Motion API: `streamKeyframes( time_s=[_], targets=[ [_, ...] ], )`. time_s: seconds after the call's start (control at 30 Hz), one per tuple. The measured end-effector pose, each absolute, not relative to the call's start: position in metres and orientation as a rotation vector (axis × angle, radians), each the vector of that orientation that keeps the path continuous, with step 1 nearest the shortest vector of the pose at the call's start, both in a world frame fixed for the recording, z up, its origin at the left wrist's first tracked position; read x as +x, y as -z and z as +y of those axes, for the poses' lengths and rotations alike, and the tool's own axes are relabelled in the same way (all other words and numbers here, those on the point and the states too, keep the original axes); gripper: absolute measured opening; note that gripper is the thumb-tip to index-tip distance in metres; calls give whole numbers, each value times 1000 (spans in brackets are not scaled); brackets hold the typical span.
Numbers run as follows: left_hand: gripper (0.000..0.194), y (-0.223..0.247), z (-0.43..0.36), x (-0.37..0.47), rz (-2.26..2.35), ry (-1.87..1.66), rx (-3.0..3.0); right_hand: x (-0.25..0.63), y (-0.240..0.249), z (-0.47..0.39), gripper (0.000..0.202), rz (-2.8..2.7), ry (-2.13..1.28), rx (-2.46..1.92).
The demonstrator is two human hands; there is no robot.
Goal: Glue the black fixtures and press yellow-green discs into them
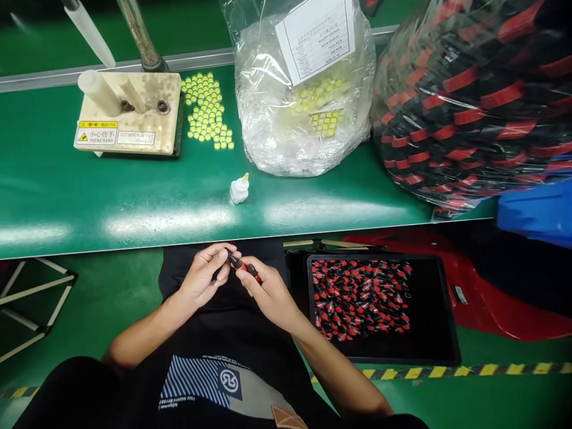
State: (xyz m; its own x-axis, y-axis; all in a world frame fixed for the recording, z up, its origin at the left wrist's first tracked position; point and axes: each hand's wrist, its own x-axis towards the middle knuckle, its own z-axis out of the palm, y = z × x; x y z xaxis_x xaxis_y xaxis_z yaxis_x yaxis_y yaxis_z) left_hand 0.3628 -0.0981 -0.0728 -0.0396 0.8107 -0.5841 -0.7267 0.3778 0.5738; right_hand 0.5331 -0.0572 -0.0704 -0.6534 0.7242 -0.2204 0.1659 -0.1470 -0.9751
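The person's two hands are meeting in front of the body, just off the near edge of the one green bench (53,185). The left hand (203,277) is curling its fingers and pinching the dark end of a first black-and-red piece (236,262). The right hand (270,292) is closing thumb and fingers round a second black-and-red piece (252,272), just beside the first; whether it is also gripping the first, I cannot tell. So two pieces are showing between the hands.

To the right, below bench level, one black tray (431,310) is holding a crowd of similar pieces (360,298), overlapping too closely to count. One red seat (496,298) is showing beside it.

On the bench, one small white bottle (239,189) with a single yellow tip is standing ahead of the hands. Farther off, dozens of yellow-green discs (204,107) are lying in one cluster, with one beige fixture (147,128) sitting at their left, bearing two pale posts and two labels. At their right, one clear bag (263,119) is carrying one paper label (316,39). One larger bag (465,119), packed with uncounted black-and-red pieces, is resting farther right, near one blue bin (536,208).
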Motion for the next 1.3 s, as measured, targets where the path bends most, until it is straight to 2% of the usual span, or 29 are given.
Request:
streamKeyframes(
  time_s=[0.1, 0.2, 0.27, 0.33, 0.5, 0.57, 0.63, 0.73, 0.87, 0.97, 1.07, 1.17, 1.3],
  targets=[
    [36, 76, -99, 364, 1102, -1281, 149, 530, 72, -58, 18, -1909, -1562, -1004],
    [34, 77, -101, 367, 1165, -1305, 208, 528, 74, -63, 24, -2035, -1259, -1093],
    [35, 76, -102, 367, 1203, -1329, 261, 526, 73, -67, 28, -2040, -1180, -1136],
    [37, 75, -105, 367, 1236, -1344, 326, 524, 69, -69, 28, -1915, -1360, -1117],
    [40, 76, -103, 359, 1153, -1201, 527, 518, 67, -73, 41, -937, -2395, -782],
    [43, 80, -98, 357, 1089, -1105, 524, 519, 73, -75, 46, -606, -2531, -722],
    [44, 86, -93, 358, 1037, -1000, 404, 527, 82, -74, 48, -381, -2464, -844],
    [39, 96, -88, 360, 1013, -935, 148, 563, 103, -69, 50, -151, -2121, -1124],
    [30, 113, -90, 359, 993, -860, -22, 646, 129, -66, 34, -6, -1638, -1342],
    [31, 121, -97, 362, 967, -757, -43, 691, 141, -71, 32, 86, -1444, -1444],
    [38, 122, -101, 371, 996, -716, -14, 695, 148, -77, 30, 119, -1421, -1484],
    [42, 118, -97, 378, 1015, -736, 20, 664, 146, -79, 23, 77, -1531, -1459],
    [43, 108, -90, 379, 953, -813, 38, 599, 126, -75, 40, -81, -1828, -1340]
  ],
)
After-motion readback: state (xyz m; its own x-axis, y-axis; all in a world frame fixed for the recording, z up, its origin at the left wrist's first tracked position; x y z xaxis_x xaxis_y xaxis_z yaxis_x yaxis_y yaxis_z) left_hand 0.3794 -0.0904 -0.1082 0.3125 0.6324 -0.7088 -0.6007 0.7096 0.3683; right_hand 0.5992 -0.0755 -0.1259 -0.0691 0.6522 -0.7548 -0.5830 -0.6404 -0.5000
